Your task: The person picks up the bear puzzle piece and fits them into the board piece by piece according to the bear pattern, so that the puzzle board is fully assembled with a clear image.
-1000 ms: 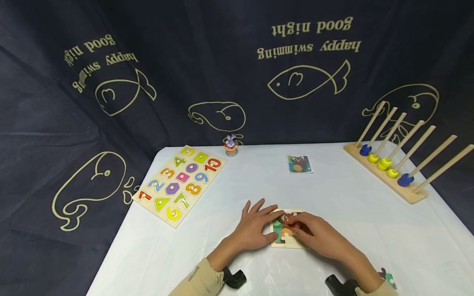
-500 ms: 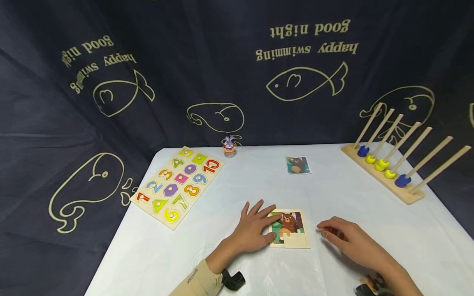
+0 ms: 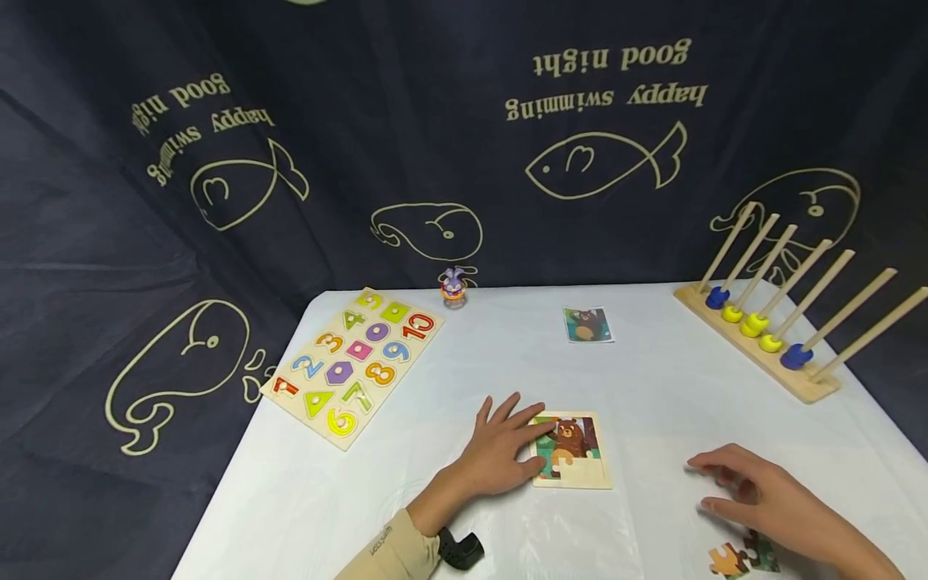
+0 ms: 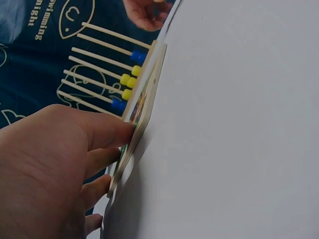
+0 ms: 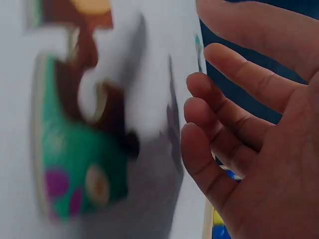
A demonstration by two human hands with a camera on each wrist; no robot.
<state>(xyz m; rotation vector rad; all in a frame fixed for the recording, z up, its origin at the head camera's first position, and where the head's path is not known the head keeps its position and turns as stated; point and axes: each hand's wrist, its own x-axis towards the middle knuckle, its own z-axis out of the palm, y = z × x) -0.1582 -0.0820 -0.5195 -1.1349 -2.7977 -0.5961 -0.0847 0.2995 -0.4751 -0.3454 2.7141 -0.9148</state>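
A small wooden jigsaw puzzle board (image 3: 594,477) with a bear picture lies at the table's near middle, bare wood showing at its lower right. My left hand (image 3: 496,455) rests on its left side with spread, fairly straight fingers; in the left wrist view the thumb (image 4: 112,130) touches the board's edge. Farther right, my right hand (image 3: 779,503) hovers above the table, fingers loosely bent and holding nothing. Just below it lie loose jigsaw pieces: an orange-brown piece (image 3: 727,559) and a green one (image 3: 764,556). Close up, the green piece (image 5: 75,144) has purple spots.
A picture card (image 3: 589,325) of the bear lies farther back. At the back right stands a peg rack (image 3: 790,366) with blue and yellow beads. A number-and-shape board (image 3: 348,403) is on the left, near a purple rabbit figure (image 3: 453,286). Behind hangs a dark curtain (image 3: 406,121).
My right hand has left the puzzle board and moved right, toward the loose pieces. More of the board's bear picture is uncovered. My left hand has stayed in place on the board.
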